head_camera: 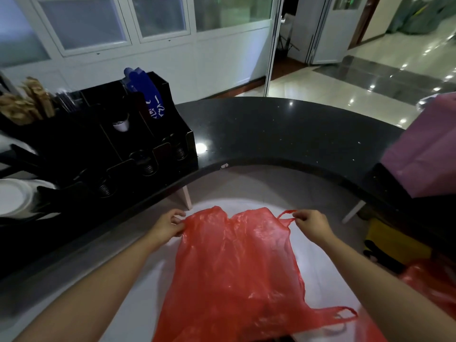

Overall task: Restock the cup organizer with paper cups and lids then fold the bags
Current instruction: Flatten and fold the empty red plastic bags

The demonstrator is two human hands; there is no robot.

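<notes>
Nearest the camera, 1 red plastic bag point(237, 267) is spread flat between 2 bare forearms, over a pale lower surface point(318, 265); 1 of its handle loops trails at the lower right edge, near the camera; the left hand point(167, 227) pinches the bag's far left corner between thumb and curled fingers, and the right hand point(312, 224) pinches the thin handle strap at the far right corner, the strap pulled taut into a small loop; to the right, a 2nd red bag point(434, 282) lies crumpled at the frame edge, with a yellow object point(394, 243) just beyond it, too dim to tell what it is; beyond the hands a curved black counter point(283, 134) runs from left to right; on its left part stands 1 black cup organizer point(138, 141), where 3 stacks of dark ribbed rims show in its front slots, 1 blue sleeve with white lettering point(148, 95) leans in a rear compartment, and brown paper items point(29, 102) stand at the far left; white lids point(14, 196) sit at the left edge beside the organizer; on the counter's right end rests 1 pink bag point(429, 146).
</notes>
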